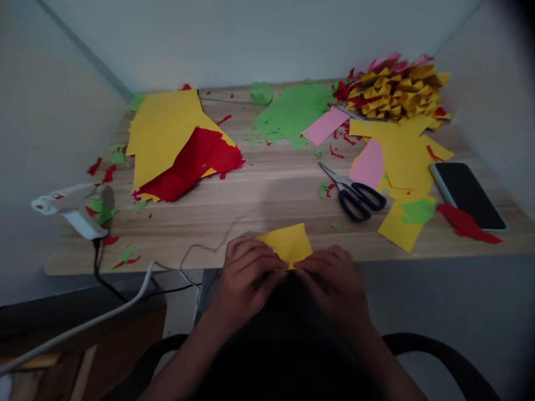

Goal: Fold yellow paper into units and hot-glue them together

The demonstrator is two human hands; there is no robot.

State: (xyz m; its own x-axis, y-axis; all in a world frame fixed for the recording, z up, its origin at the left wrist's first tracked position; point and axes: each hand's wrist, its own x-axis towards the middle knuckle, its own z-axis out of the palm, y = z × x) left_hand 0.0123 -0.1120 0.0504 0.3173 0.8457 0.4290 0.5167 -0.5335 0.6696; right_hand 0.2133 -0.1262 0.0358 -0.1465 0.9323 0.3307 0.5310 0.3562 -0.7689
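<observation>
At the table's front edge, a small piece of yellow paper (287,243) is held between my two hands. My left hand (249,275) pinches its near edge from the left, fingers curled over it. From the right, my right hand (332,281) pinches the same edge, thumb and fingertips almost meeting those of the left. The paper's far part stands out flat beyond my fingers. Scissors with dark handles (353,195) lie to the right, tips pointing away to the left.
A white glue gun (77,214) with a cable is at the left edge. Yellow sheets (163,133) and red paper (188,167) lie back left, green paper (296,111) behind. Folded yellow pieces (397,92) are heaped back right; a phone (468,192) lies at right.
</observation>
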